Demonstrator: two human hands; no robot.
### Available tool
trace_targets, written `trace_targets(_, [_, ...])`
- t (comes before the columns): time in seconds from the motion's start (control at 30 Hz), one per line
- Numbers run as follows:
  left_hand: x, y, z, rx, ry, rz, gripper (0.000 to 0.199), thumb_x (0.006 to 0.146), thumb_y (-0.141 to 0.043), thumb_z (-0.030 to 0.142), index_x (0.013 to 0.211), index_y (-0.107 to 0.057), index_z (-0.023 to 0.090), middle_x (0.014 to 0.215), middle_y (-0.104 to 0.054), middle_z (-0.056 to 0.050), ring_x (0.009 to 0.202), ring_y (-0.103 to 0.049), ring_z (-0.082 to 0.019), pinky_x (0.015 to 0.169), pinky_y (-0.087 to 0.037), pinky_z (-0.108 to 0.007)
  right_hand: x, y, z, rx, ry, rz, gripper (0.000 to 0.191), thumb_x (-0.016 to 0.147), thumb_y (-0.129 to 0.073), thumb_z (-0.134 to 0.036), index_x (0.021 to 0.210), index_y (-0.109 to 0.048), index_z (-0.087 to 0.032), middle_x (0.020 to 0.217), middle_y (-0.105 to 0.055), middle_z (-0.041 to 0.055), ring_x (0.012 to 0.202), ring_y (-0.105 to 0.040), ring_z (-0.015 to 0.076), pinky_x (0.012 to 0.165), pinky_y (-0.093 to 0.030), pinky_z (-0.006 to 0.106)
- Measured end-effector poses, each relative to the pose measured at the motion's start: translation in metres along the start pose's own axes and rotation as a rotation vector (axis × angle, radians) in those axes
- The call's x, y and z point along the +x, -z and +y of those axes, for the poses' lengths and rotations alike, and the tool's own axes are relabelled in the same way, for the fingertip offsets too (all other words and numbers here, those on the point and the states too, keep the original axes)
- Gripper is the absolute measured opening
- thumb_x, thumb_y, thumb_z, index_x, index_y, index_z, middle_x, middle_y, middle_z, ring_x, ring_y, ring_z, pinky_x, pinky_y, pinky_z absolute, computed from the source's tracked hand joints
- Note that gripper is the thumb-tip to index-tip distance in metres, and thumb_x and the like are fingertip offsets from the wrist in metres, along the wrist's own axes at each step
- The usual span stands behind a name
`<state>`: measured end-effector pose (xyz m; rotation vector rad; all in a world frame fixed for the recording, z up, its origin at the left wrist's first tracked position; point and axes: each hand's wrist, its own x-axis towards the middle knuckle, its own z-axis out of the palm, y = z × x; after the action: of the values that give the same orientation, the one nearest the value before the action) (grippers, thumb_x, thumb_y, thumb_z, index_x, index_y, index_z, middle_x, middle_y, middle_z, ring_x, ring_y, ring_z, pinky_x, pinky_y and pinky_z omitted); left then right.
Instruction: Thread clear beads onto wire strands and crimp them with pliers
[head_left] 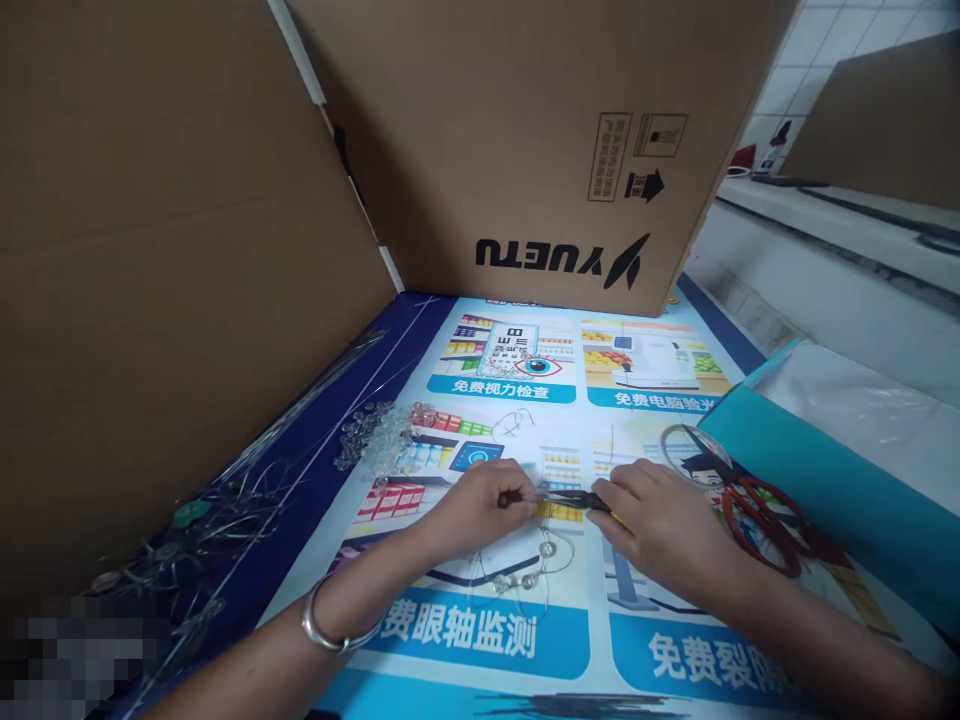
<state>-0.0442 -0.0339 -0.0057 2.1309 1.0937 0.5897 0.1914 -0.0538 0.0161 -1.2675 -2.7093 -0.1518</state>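
Note:
My right hand (pixel 649 510) is closed around the handles of small pliers (pixel 571 498), whose jaws point left. Close to the jaw tips, my left hand (pixel 487 508) is pinched on a thin wire. Below the hands that beaded wire (pixel 525 582) hangs in loose loops, with several clear round beads on it. The wire's end and the exact grip of the jaws are too small to make out. A heap of clear beads (pixel 379 440) lies beyond my left forearm.
Red-handled scissors (pixel 765 525) and a clear ring-shaped spool (pixel 667 440) lie right of my right hand, beside a teal box (pixel 832 470). Cardboard panels (pixel 525 150) stand at the left and back. Tangled wire (pixel 217 540) runs along the left edge; dark wire lengths (pixel 581 705) lie in front.

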Motion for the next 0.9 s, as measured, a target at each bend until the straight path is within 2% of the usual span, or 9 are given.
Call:
trace_targets(0.2, [0.000,0.007,-0.001,-0.008,0.019,-0.028,0.012,0.075,-0.050,0.012,0.069,-0.058,0.018,0.073,-0.058,0.000,0.073,-0.053,-0.013,0.065,-0.040,-0.024,-0.016,0.012,0.000,-0.011,-0.031,0.068,0.025,0.086,-0.045,-0.035,0.096,-0.060,-0.018,0.089,-0.060,0.0089,0.087,-0.051,0.0234,0.077,-0.036,0.036])
trace_targets(0.33, [0.001,0.008,0.000,-0.034,0.022,-0.036,0.012,0.075,-0.050,0.012,0.069,-0.059,0.018,0.075,-0.059,0.000,0.075,-0.054,-0.014,0.066,-0.040,-0.024,-0.016,0.015,-0.010,0.004,0.006,0.000,0.025,0.087,-0.043,-0.034,0.100,-0.059,-0.020,0.088,-0.060,0.0077,0.087,-0.051,0.0229,0.076,-0.036,0.036])
trace_targets(0.53, [0.001,0.009,0.001,-0.070,0.008,-0.048,0.013,0.077,-0.050,0.014,0.071,-0.060,0.018,0.075,-0.060,0.000,0.075,-0.055,-0.014,0.068,-0.041,-0.025,-0.002,0.009,-0.021,0.001,-0.006,-0.109,0.022,0.086,-0.044,-0.036,0.093,-0.059,-0.021,0.083,-0.058,0.0066,0.080,-0.050,0.0218,0.068,-0.035,0.034])
trace_targets(0.9, [-0.002,0.008,-0.003,-0.014,-0.060,-0.062,0.014,0.082,-0.048,0.013,0.076,-0.059,0.019,0.074,-0.060,0.001,0.071,-0.055,-0.012,0.067,-0.040,-0.025,0.002,-0.001,-0.020,-0.012,0.011,-0.118,0.021,0.087,-0.043,-0.035,0.094,-0.057,-0.020,0.083,-0.057,0.0066,0.082,-0.048,0.0225,0.071,-0.033,0.035])
